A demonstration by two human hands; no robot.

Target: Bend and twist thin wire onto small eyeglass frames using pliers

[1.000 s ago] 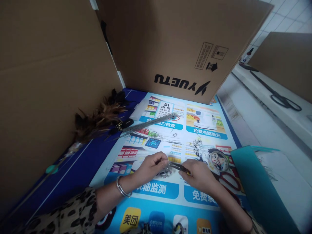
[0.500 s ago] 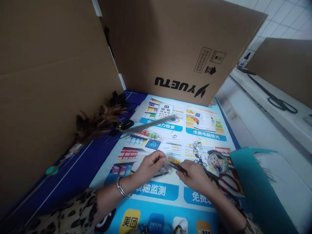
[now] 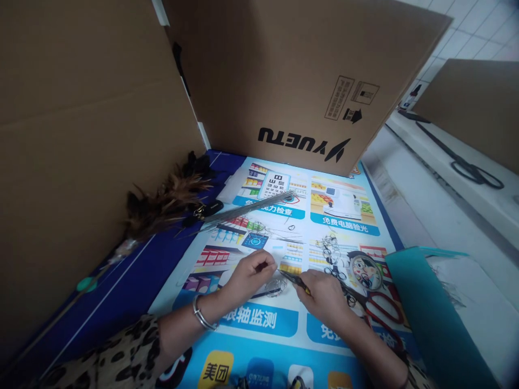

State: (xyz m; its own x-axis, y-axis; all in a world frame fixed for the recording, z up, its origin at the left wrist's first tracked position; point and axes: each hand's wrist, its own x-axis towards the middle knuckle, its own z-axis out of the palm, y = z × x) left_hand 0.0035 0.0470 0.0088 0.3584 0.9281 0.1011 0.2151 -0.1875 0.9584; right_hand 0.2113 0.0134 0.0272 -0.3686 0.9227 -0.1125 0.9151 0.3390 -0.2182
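My left hand point(image 3: 253, 275), with a silver bangle on its wrist, pinches the end of a thin wire piece point(image 3: 275, 285) whose loops hang below the fingertips over the printed sheet. My right hand point(image 3: 322, 292) is wrapped round dark pliers point(image 3: 295, 279), their tips pointing left and close to my left fingertips. Whether the jaws touch the wire is too small to tell. A bundle of straight thin wires point(image 3: 255, 206) lies beyond my hands. Small bent wire pieces point(image 3: 330, 248) are scattered to the right of them.
Red-handled scissors point(image 3: 383, 308) and a round tin with a cartoon face point(image 3: 366, 270) lie right. A teal box point(image 3: 433, 313) stands at the right edge. Brown feathers point(image 3: 162, 202) lie left. Cardboard walls point(image 3: 300, 70) rise behind. Black scissors point(image 3: 466, 165) rest on a ledge.
The pliers have drawn slightly away from my left fingertips, and the wire loops now hang a little lower and show more clearly. The view has shifted slightly.
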